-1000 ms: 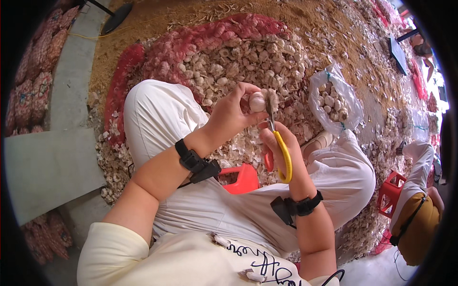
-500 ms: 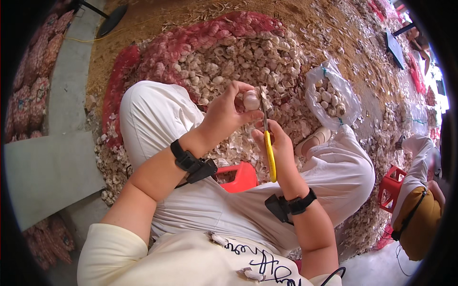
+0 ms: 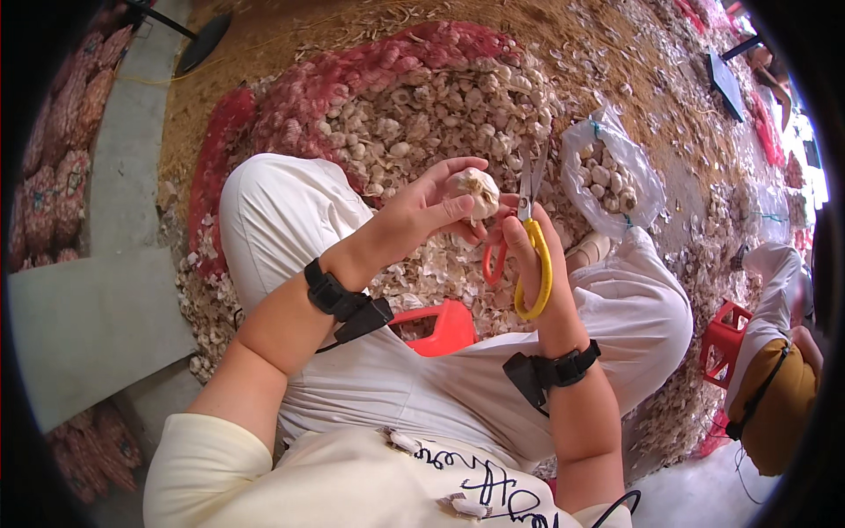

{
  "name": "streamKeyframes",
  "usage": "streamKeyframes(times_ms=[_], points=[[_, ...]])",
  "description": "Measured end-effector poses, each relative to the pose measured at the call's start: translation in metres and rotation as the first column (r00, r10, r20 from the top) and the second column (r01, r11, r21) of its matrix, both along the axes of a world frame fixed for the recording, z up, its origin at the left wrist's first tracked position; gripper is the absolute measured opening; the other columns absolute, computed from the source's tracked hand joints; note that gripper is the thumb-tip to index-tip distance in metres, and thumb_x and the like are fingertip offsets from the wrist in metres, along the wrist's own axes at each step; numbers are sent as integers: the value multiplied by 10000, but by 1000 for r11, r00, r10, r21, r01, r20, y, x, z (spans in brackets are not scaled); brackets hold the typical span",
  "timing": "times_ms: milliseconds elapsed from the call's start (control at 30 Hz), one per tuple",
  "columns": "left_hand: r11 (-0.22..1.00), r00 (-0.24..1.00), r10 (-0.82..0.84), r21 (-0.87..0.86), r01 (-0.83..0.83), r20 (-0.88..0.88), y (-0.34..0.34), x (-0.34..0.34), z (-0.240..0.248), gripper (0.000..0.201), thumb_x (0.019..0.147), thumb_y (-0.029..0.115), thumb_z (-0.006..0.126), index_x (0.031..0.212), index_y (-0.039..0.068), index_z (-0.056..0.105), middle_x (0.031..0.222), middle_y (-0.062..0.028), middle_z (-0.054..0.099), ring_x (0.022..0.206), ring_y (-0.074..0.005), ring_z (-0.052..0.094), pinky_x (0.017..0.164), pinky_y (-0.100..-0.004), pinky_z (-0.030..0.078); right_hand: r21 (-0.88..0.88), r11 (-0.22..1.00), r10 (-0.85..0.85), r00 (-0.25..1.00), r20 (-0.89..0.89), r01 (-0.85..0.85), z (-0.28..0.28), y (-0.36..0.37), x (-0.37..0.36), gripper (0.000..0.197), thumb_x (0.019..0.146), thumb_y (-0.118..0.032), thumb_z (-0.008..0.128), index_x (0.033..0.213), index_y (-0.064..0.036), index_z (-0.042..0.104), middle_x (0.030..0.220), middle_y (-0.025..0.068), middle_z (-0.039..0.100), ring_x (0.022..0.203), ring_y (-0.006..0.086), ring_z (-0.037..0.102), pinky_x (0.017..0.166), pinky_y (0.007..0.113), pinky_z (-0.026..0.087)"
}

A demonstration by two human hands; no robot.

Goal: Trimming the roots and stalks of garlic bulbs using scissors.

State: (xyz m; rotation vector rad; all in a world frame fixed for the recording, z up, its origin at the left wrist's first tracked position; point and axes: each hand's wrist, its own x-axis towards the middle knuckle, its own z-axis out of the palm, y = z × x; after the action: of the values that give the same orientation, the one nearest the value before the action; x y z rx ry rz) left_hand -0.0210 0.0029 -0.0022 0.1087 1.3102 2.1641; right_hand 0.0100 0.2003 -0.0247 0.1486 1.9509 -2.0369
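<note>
My left hand [image 3: 433,204] is closed around a white garlic bulb [image 3: 478,192], held up between thumb and fingers over the pile. In my right hand [image 3: 531,249] are scissors [image 3: 526,198] with one yellow and one red handle loop. Their blades point away from me and stand slightly apart, just right of the bulb without touching it. Fingers of the right hand reach close to the bulb's right side. Beyond both hands, loose garlic bulbs [image 3: 400,149] and papery skins lie heaped by a red mesh sack [image 3: 308,114].
A clear plastic bag [image 3: 647,180] of bulbs sits to the right, near my foot. A red plastic stool [image 3: 453,327] shows between my legs. A pale board [image 3: 97,317] and stacked mesh sacks [image 3: 57,194] are at left. Another person [image 3: 775,396] sits at the right edge.
The bulb has turned, and my left hand has opened its hold slightly around it. My right hand has moved right, swinging the scissors off the bulb; their blades have parted.
</note>
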Motion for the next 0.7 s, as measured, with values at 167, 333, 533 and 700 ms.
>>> streamKeyframes(times_ms=[167, 333, 533, 700], points=[[996, 983, -21, -92, 5, -180, 12, 9, -8, 572, 935, 303, 571, 1405, 75, 335, 1122, -65, 571, 900, -142, 596, 771, -287, 513, -450, 893, 15, 996, 84, 24, 21, -5, -2, 386, 938, -200, 569, 1244, 9, 464, 1083, 96, 613, 867, 127, 607, 774, 249, 484], [956, 907, -89, -291, -38, -411, 9, 5, -16, 533, 922, 293, 600, 1372, 78, 413, 1123, -47, 569, 908, -110, 569, 766, -251, 486, -355, 934, -1, 998, 69, 25, 17, -1, -4, 379, 924, -167, 586, 1242, -4, 460, 1051, 74, 598, 891, 121, 593, 746, 248, 500], [811, 780, -123, -515, -278, -614, 11, 6, -11, 335, 947, 235, 566, 1223, 45, 583, 1080, -55, 603, 968, -102, 559, 810, -247, 465, -298, 954, 38, 999, 39, -24, 12, -4, 0, 389, 911, -178, 604, 1233, -11, 463, 1049, 60, 578, 911, 115, 581, 758, 244, 493], [840, 796, -15, -439, -319, -606, 14, 10, -12, 278, 972, 200, 520, 1160, 25, 626, 1040, -67, 641, 956, -104, 588, 789, -246, 491, -433, 901, 76, 991, 109, -22, 14, -5, -1, 402, 898, -154, 597, 1242, -8, 450, 1073, 82, 578, 935, 137, 582, 790, 266, 491]])
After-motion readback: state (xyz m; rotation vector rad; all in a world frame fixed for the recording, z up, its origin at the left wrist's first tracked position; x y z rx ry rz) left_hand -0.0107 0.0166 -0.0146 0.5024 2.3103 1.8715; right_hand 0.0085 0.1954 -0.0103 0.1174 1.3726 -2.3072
